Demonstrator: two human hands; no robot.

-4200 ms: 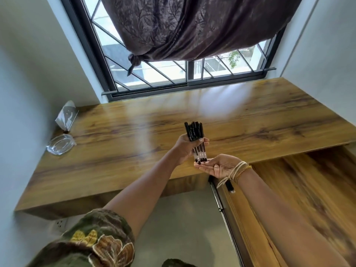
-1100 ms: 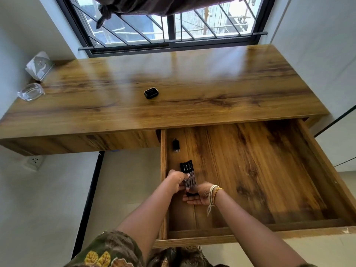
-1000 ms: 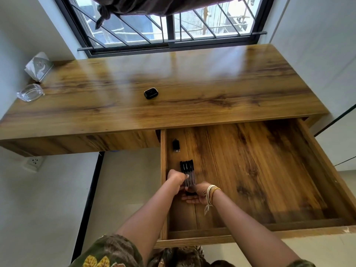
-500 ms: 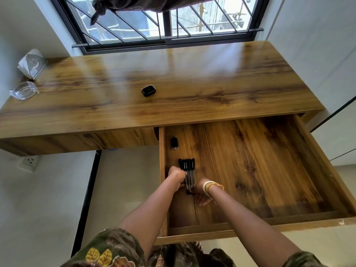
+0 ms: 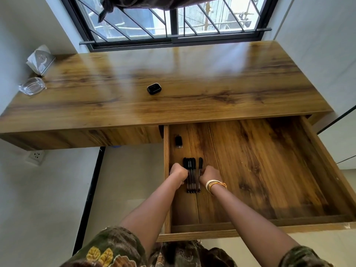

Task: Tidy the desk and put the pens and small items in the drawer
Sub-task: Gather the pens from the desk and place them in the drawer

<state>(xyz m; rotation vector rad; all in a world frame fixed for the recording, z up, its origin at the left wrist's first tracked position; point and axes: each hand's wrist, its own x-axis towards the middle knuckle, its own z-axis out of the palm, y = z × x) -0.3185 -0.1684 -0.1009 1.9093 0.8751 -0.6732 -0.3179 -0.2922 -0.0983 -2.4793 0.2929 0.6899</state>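
daylight from a black-framed barred window [image 5: 173, 22] falls on a glossy wooden desk [image 5: 192, 74] set between pale walls, with a dark curtain [image 5: 154, 0] knotted above. under the right half of the desk a wide wooden drawer [image 5: 269, 226] stands pulled out. on its floor, near the left wall, lies a row of black-capped pens with clear barrels [image 5: 191, 175], side by side with caps pointing toward the desk; one pen lies just apart from the others on the right. the left hand [image 5: 178, 173] rests curled against the left side of the row, fingers tucked under so their hold cannot be told. the right hand [image 5: 209, 175], with pale and yellow thread bands at the wrist, is curled against the right side, its fingertips touching the separate pen; whether it pinches it cannot be told. further back in the drawer, near the same left wall, lies a small black cylindrical item [image 5: 178, 141], well apart from the pens. on the desk top sits a small black rounded case [image 5: 154, 89], near the middle. at the far left end are a clear glass dish [image 5: 32, 88] and, behind it, a clear tilted holder with white paper [image 5: 40, 59]. a white wall socket [image 5: 35, 156] shows under the desk.
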